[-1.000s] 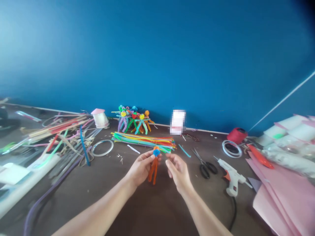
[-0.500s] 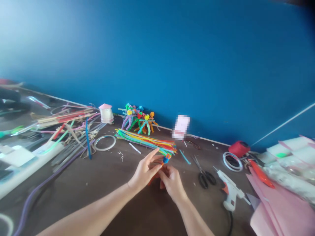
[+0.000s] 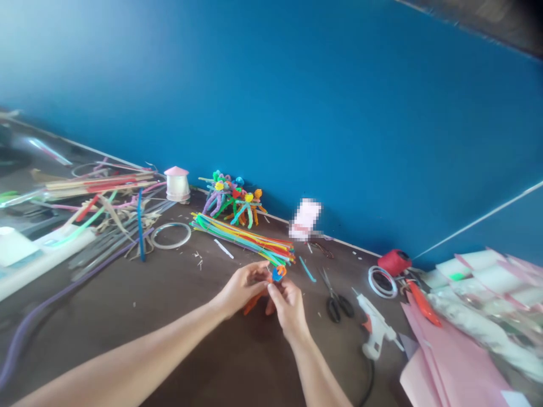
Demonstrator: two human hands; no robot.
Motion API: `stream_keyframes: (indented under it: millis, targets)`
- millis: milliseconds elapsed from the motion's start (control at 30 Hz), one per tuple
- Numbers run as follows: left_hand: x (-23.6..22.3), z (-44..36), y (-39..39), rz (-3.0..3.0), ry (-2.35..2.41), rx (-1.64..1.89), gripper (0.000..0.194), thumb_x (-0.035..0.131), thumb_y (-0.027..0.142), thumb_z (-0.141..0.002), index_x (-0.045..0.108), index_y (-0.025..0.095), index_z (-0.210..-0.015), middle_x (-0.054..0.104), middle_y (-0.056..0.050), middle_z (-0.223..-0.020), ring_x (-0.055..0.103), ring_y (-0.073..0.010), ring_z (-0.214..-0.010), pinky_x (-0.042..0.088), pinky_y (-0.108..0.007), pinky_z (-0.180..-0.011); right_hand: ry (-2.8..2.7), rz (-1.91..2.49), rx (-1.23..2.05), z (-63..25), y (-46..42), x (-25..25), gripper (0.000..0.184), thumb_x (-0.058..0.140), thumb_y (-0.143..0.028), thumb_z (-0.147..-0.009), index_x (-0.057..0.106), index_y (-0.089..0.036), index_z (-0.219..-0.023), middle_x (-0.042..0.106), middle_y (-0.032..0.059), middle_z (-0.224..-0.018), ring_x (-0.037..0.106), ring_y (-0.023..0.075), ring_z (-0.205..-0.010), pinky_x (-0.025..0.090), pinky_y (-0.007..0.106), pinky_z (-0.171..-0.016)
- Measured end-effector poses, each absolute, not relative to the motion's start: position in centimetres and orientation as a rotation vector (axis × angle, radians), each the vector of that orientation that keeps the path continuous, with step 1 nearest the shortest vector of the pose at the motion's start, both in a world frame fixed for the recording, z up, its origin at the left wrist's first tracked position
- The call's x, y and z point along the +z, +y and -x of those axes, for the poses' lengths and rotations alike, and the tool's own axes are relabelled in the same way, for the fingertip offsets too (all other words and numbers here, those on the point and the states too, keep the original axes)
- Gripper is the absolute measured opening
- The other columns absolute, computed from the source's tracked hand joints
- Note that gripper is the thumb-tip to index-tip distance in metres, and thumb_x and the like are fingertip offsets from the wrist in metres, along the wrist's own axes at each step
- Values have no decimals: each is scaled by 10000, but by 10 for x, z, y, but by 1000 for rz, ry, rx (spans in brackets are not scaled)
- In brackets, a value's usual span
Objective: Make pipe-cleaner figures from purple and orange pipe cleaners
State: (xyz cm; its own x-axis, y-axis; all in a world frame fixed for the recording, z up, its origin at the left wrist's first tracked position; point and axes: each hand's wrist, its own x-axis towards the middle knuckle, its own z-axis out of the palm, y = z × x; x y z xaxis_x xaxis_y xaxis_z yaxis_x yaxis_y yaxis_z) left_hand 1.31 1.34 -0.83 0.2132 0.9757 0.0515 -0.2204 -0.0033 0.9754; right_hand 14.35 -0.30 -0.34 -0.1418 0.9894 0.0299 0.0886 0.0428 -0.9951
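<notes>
A small orange pipe-cleaner figure [image 3: 256, 301] with a blue pompom head [image 3: 279, 273] sits between my hands, its legs poking out to the lower left. My left hand [image 3: 241, 288] grips it from the left, and my right hand [image 3: 288, 308] pinches it near the head from below. Just beyond the fingertips lies a bundle of multicoloured pipe cleaners [image 3: 241, 237]. Much of the figure's body is hidden by my fingers.
Several finished pipe-cleaner figures [image 3: 231, 203] stand against the blue wall [image 3: 297, 113]. Black-handled scissors [image 3: 335, 305] and a white glue gun [image 3: 373, 328] lie to the right, with pink paper sheets [image 3: 449, 367] beyond them. A clear ring [image 3: 171, 236] and loose strips [image 3: 114, 215] lie left.
My right hand has moved in from apart and taken hold of the figure beside my left hand. The whole view has tilted and the table has slid lower left.
</notes>
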Motion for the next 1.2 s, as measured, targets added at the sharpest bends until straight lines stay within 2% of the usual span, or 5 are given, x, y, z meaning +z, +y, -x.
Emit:
stream_keyframes:
  millis: [100, 233, 433, 600, 1200]
  targets:
    - [-4, -12, 11, -1164, 813, 1038, 456, 579, 323, -720, 510, 114, -1119, 610, -39, -775, 546, -90, -564, 456, -199, -515, -1510, 1258, 1091, -148, -3, -1, 242, 512, -370, -778, 589, -140, -765, 530, -16, -525, 457, 93, -395, 388, 205, -390]
    - [1, -11, 8, -1176, 810, 921, 439, 531, 376, -750, 526, 125, -1109, 509, 48, -510, 380, -37, -321, 304, -152, -312, -1727, 1218, 814, -153, -3, 4, 211, 479, -314, -811, 601, -150, -760, 598, 45, -695, 554, 150, -637, 459, 249, -599]
    - [3, -13, 7, -997, 708, 1031, 294, 645, 304, -661, 576, 117, -878, 611, -30, -705, 563, -86, -558, 452, -194, -532, -1770, 1282, 606, -158, -3, 5, 198, 515, -280, -785, 521, -145, -930, 566, 50, -755, 523, 121, -559, 445, 226, -521]
    - [-3, -11, 11, -1012, 781, 1018, 379, 628, 275, -658, 549, 108, -989, 625, -59, -799, 545, -78, -508, 440, -201, -476, -1775, 1185, 553, -162, -1, 6, 318, 438, -208, -813, 442, -146, -1124, 563, 78, -884, 509, 95, -533, 454, 223, -520]
    - [-13, -15, 7, -1378, 995, 1120, 238, 589, 269, -680, 607, 119, -864, 590, 1, -589, 561, -103, -479, 447, -205, -491, -1986, 1215, 210, -158, -7, 14, 253, 434, -117, -756, 545, -156, -980, 575, 61, -807, 525, 124, -577, 465, 257, -599]
